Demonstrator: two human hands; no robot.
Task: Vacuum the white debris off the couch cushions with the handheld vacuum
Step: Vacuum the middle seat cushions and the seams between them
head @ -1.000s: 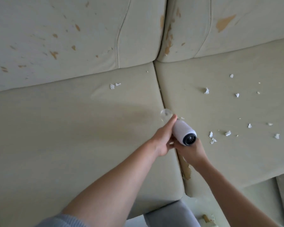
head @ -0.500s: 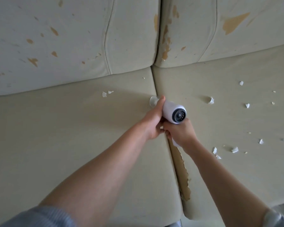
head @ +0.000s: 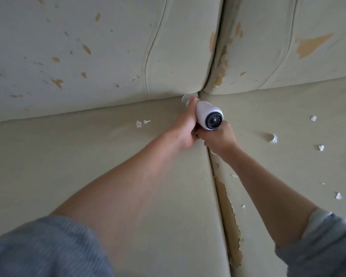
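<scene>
A white handheld vacuum [head: 205, 114] with a dark round vent on its rear end points into the far corner where the seat cushions meet the backrest. My left hand [head: 185, 124] grips its left side, a finger stretched along the body toward the clear nozzle [head: 185, 98]. My right hand [head: 220, 137] holds it from below at the rear. Two white scraps [head: 142, 122] lie on the left seat cushion [head: 78, 156] just left of my hand. Several white scraps [head: 274, 138] are scattered on the right seat cushion [head: 288, 116].
The cream backrest cushions [head: 108, 47] are peeling, with tan patches showing. The seam between the seat cushions [head: 226, 206] has a long torn tan strip. Small white flecks lie beside that seam under my right forearm.
Both hands have pushed the vacuum farther along the seam between the seat cushions, from mid-seat up to the backrest corner. The view has moved in closer.
</scene>
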